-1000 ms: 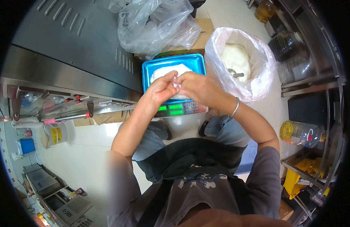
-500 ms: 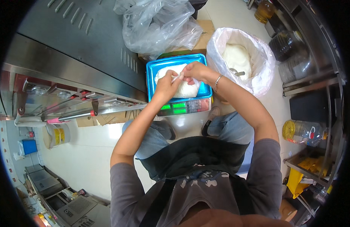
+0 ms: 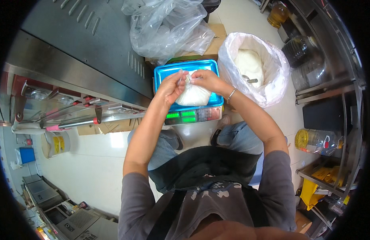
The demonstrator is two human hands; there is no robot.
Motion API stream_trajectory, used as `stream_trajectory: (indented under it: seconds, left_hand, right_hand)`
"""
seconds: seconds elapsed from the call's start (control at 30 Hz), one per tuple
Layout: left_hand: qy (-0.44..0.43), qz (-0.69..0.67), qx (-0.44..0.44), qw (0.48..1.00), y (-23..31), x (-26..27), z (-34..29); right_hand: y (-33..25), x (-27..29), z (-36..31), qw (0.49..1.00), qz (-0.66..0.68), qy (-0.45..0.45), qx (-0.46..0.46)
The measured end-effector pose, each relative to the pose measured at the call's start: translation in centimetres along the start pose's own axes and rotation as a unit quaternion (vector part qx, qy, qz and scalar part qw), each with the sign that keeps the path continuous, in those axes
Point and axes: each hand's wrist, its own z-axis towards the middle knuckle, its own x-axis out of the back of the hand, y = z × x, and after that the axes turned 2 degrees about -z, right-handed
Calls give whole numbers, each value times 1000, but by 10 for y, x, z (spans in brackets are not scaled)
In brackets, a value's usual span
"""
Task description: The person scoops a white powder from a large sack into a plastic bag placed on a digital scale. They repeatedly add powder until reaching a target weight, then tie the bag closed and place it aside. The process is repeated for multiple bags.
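Note:
A clear plastic bag filled with white powder (image 3: 194, 96) sits in the shiny blue tray (image 3: 163, 73) of a digital scale (image 3: 196, 116), whose green displays are lit. Its gathered neck stands up between my hands. My left hand (image 3: 171, 86) has its fingers closed on the neck from the left. From the right, my right hand (image 3: 209, 81), with a bracelet at the wrist, pinches the same neck between thumb and fingers. Some of the plastic at the fingertips is hard to make out.
Right of the scale stands a large white sack (image 3: 229, 56) of white powder with a metal scoop (image 3: 251, 79) in it. Loose clear plastic bags (image 3: 165, 32) lie on cardboard behind the tray. A steel oven (image 3: 83, 74) borders the left, metal shelving (image 3: 333, 86) the right.
The bag's neck has been drawn up and gathered, so the bag looks rounder and narrower. My left hand has turned and shifted slightly left; my right hand has moved a little right.

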Motion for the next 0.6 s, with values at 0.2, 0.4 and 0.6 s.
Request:
stream_trajectory:
  seconds: [0.2,0.4,0.6]
  left_hand:
    - [80,595,-324,731,-24,3,-10]
    - [117,610,-399,674,-28,-7,-5]
    - [117,526,-400,741,-31,-2,-4]
  right_hand:
    - [-1,-6,1,996,40,80,-17]
    - [-13,-10,3,984,50,162,-46]
    - [-25,-7,2,981,-115,145,51]
